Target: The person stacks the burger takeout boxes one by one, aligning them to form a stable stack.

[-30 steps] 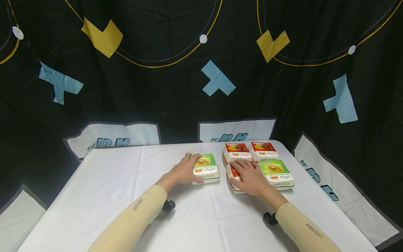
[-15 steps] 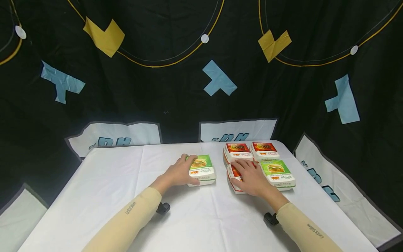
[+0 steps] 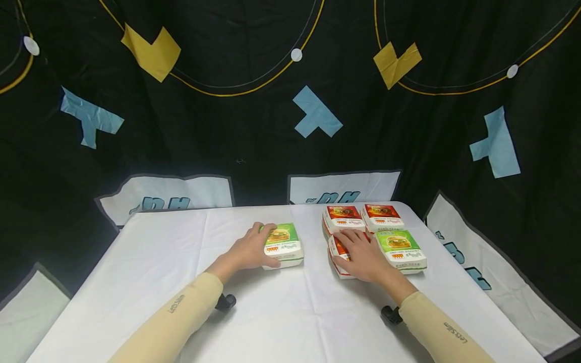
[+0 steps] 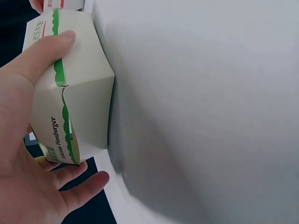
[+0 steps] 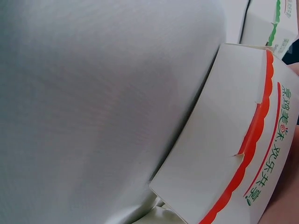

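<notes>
Near the worktop's [image 3: 281, 312] middle, the green-topped box [image 3: 286, 244] is farther left than a moment ago, gripped by the left hand [image 3: 248, 250], its gap from the other boxes [image 3: 399, 244] wider; there the right hand [image 3: 360, 256] grips an unmoved red-topped box [image 5: 210, 130].

The white-clothed table [image 3: 272, 317] bears three red-topped boxes [image 3: 344, 217] and two green-topped boxes [image 3: 400, 249].
</notes>
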The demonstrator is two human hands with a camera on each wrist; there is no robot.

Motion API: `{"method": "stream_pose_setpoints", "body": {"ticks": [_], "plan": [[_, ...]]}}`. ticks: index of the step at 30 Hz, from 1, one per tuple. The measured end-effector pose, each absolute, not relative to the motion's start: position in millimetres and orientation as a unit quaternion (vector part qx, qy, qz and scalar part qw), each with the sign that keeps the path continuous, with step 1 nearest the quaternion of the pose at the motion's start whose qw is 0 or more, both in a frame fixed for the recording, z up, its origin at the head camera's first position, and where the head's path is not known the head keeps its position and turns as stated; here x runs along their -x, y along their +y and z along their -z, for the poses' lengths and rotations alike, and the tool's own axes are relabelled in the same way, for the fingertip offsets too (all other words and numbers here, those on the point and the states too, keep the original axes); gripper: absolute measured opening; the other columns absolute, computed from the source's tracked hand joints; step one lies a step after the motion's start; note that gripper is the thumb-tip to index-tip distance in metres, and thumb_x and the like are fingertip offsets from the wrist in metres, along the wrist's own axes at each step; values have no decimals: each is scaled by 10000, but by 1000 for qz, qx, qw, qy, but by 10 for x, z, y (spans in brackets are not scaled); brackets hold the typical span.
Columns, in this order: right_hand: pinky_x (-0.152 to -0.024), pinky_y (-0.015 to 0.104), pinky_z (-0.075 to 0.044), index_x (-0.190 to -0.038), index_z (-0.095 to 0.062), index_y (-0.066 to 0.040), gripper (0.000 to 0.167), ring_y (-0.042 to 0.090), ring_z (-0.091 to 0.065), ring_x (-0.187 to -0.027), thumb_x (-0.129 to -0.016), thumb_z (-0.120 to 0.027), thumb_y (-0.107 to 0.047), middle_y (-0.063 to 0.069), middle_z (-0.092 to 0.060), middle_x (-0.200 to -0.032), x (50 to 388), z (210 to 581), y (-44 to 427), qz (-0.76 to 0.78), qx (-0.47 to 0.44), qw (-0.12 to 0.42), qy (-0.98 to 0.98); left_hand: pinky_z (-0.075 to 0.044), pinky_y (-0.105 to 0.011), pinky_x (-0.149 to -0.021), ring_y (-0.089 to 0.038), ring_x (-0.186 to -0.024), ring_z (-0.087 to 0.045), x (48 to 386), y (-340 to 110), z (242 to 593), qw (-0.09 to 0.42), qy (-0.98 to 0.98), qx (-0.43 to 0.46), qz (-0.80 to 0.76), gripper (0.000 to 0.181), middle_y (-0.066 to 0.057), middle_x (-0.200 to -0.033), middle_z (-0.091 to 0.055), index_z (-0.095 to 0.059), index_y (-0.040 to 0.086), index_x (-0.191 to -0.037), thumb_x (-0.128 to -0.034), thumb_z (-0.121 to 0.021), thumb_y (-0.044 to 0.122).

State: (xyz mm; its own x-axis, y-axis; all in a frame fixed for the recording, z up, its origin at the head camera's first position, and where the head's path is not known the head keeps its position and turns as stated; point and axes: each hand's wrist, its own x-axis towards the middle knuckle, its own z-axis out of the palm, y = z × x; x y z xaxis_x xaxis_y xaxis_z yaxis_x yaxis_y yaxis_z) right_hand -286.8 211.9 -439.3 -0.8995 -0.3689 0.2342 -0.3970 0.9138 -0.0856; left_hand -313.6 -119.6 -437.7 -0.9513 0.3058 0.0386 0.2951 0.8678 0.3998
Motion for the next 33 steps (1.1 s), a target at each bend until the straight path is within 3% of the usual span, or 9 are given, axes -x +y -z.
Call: {"method": "stream_pose_setpoints", "body": {"ticks": [33], "plan": [[-1108, 703, -281, -1538, -416, -274, 698, 333, -348, -1429, -930, -581, -576, 47, -428, -1551, 2874, 4414, 2130, -76, -196, 93, -973, -505, -516, -917, -248, -1256, -477, 3007, -1552, 4371, 21, 968, -138, -208, 1056, -86, -1490, -379, -326, 308, -1538, -669, -866, 567]]}}
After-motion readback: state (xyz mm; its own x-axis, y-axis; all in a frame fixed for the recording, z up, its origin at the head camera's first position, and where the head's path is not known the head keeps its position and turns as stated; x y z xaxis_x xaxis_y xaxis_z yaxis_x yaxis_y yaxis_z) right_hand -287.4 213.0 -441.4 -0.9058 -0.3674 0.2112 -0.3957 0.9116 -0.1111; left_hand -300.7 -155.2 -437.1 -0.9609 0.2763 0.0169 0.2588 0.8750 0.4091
